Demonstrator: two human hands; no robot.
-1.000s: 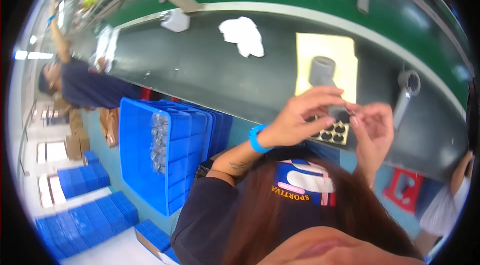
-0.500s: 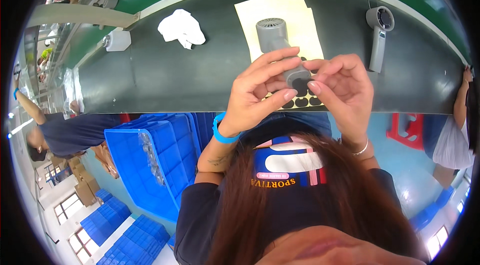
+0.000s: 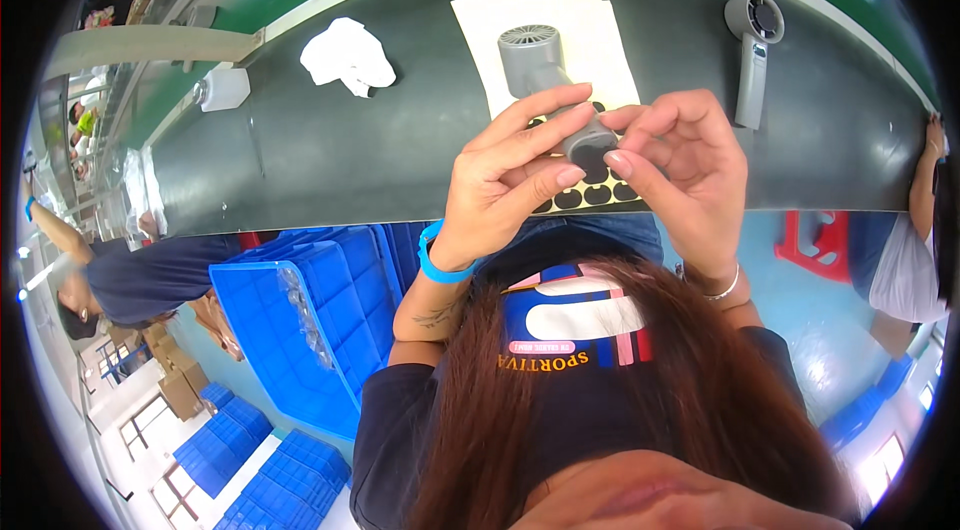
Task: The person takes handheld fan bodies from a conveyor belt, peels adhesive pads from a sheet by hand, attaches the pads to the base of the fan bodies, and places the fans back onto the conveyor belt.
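A grey handheld fan (image 3: 530, 55) points its round grille away from me over a pale yellow sheet. My left hand (image 3: 515, 165) is closed round its handle. The handle's near end shows a black round sticker (image 3: 592, 163). At that end my right hand (image 3: 680, 145) bends its fingers, with thumb and fingertips at the sticker's edge. Under my hands, the yellow sheet (image 3: 480, 20) carries several black round stickers (image 3: 597, 193) in rows.
On the dark bench (image 3: 430, 170) lie a crumpled white cloth (image 3: 347, 56), a white bottle (image 3: 222, 89) and, at right, another grey fan (image 3: 754, 60). Blue crates (image 3: 290, 330) stand below at left. A red stool (image 3: 815, 245) and other people are at both sides.
The view has shifted slightly, so the bench things sit a little higher and further left. My left hand still holds the fan, and my right fingertips stay at the handle's end.
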